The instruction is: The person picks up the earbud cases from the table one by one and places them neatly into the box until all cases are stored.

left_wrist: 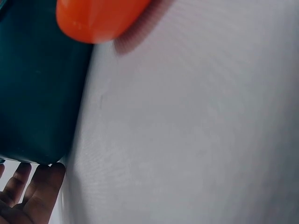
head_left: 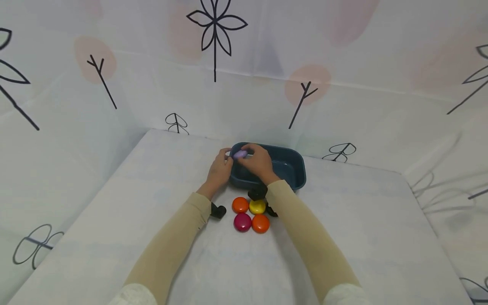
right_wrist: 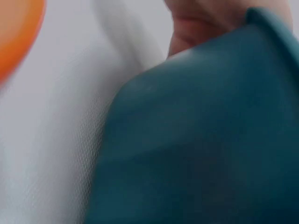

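Observation:
In the head view, a dark teal rectangular tray (head_left: 291,169) stands at the back of the white table. My right hand (head_left: 260,163) reaches over its left part and pinches a glossy purple disc (head_left: 240,154) between thumb and fingers. Beside the tray's left end is my left hand (head_left: 220,171), its fingertips touching the outer wall. The left wrist view shows those fingers (left_wrist: 44,191) fairly straight against the teal tray (left_wrist: 37,93). The tray's side (right_wrist: 196,135) fills much of the right wrist view, hiding the purple disc there.
On the table before the tray lie rounded glossy discs: orange (head_left: 240,205), yellow (head_left: 257,206), magenta (head_left: 242,222) and another orange (head_left: 261,223). Black wrist-camera parts (head_left: 218,211) sit by the sleeves. A patterned white cloth (head_left: 248,97) hangs behind the table.

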A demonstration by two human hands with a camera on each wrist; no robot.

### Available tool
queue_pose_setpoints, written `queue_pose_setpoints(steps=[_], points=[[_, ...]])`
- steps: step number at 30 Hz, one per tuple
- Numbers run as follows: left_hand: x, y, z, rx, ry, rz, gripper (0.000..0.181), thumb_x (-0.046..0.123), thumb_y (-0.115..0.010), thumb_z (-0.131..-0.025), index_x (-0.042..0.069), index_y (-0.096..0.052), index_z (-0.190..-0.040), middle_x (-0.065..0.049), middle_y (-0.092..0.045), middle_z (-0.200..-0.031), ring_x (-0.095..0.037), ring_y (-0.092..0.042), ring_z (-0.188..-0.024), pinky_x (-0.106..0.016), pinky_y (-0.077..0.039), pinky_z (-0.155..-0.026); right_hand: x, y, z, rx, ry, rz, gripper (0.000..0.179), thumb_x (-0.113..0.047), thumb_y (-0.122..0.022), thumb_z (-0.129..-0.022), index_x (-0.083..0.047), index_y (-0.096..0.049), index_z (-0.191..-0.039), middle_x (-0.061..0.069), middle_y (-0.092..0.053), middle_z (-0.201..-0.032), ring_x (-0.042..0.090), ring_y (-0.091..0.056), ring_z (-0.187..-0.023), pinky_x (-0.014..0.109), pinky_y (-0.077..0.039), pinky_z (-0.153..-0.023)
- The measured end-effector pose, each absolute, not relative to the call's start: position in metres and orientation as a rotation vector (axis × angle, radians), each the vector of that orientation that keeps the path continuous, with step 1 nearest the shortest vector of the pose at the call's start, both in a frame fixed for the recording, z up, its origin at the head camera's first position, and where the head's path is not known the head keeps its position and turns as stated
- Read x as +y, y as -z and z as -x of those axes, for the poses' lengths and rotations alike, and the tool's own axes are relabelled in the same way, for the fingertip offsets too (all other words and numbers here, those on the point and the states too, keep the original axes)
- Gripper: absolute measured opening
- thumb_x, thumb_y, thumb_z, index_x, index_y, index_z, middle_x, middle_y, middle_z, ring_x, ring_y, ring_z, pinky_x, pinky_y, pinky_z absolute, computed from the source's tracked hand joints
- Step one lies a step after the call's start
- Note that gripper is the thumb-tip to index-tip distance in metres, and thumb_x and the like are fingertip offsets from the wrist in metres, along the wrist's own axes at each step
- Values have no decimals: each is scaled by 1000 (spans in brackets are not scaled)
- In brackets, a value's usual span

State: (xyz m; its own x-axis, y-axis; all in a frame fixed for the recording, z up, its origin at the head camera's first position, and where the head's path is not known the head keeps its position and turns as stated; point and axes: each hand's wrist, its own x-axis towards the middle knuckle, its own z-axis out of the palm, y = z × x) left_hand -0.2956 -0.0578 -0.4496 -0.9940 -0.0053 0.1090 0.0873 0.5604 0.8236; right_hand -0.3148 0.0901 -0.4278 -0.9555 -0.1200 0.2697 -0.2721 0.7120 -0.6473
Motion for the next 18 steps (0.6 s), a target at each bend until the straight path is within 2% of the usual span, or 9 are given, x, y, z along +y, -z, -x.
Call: queue_pose_setpoints(steps=[9, 18], points=[[-56, 447, 295, -2690, 1437, 66, 45, 29, -34, -87, 21, -33, -131, -9, -51, -120, -23, -51, -105, -40, -39, -91, 98, 423, 310, -2732, -1109, -287, 37, -39, -65, -71, -18, -60, -102, 1, -59, -112, 17, -53, -95, 34, -46, -80], [-56, 446, 293, -2689, 1430, 65, 44, 29, -33, -87, 20, -34, -130, -9, -52, -119, -23, -50, -107, -40, -38, -91, 105, 420, 304, -2762, -1117, -304, 37, -39, -64, -72, -18, -60, -103, 2, -59, -110, 19, -52, -92, 36, -45, -79]])
